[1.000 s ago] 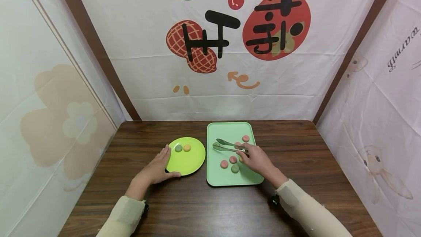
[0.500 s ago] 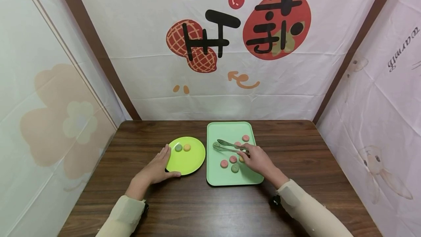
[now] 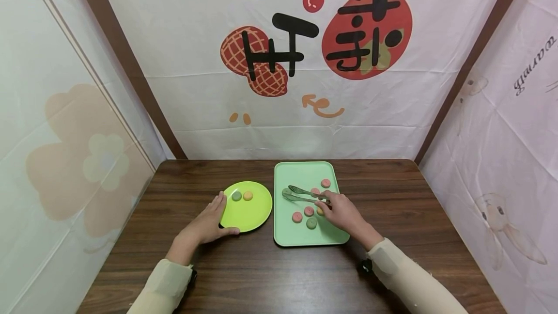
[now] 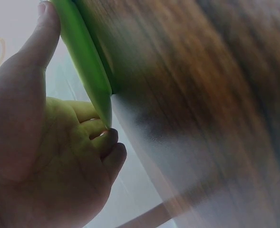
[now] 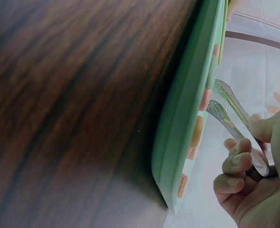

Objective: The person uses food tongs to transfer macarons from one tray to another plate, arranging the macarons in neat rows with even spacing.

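Note:
My left hand (image 3: 209, 222) rests against the left rim of a lime-green plate (image 3: 249, 217), fingers extended and thumb at its near edge. On that plate lie a green macaron (image 3: 237, 196) and a yellow macaron (image 3: 248, 196). With thumb and fingers, my right hand (image 3: 342, 211) holds metal tongs (image 3: 305, 199) over a mint-green tray (image 3: 285, 234). The tongs' tips point left, with a green macaron (image 3: 286, 191) at them; whether they grip it I cannot tell. In the right wrist view, the tongs (image 5: 230, 114) have perforated tips standing apart.
Several pink macarons, among them one front-left (image 3: 297, 217) and one at the back (image 3: 325, 183), lie on the tray. Another green macaron (image 3: 311, 223) sits near its front; a yellow one (image 3: 320, 211) is partly hidden by my hand. A wooden table (image 3: 261, 275) meets a printed cloth backdrop (image 3: 196, 105).
The tongs' tips have shifted slightly toward the near side, by the green macaron on the tray. My left hand and the plate look unmoved.

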The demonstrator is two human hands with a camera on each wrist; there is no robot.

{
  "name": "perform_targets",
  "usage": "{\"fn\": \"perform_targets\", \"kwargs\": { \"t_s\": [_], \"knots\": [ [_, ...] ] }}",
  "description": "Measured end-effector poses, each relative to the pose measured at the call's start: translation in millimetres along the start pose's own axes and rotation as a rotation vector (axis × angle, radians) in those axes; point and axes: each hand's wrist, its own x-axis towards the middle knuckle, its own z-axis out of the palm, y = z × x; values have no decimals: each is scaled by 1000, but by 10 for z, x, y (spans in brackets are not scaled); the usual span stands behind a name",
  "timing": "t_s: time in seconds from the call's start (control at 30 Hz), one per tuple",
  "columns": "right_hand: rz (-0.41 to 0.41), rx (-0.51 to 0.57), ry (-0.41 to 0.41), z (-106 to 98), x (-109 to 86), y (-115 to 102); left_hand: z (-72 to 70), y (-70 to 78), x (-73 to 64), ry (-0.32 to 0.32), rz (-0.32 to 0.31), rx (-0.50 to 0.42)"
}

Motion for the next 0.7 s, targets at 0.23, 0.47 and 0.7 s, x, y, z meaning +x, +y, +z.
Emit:
{"fn": "perform_targets", "kwargs": {
  "t_s": [0.23,0.47,0.7],
  "knots": [
    [13,4,-3,1,13,2,0,-7,8,-2,1,-1],
    [17,-3,0,7,25,2,1,-11,11,-3,-2,-8],
    [6,-8,9,11,25,17,4,-12,9,-2,-2,-5]
  ]
}}
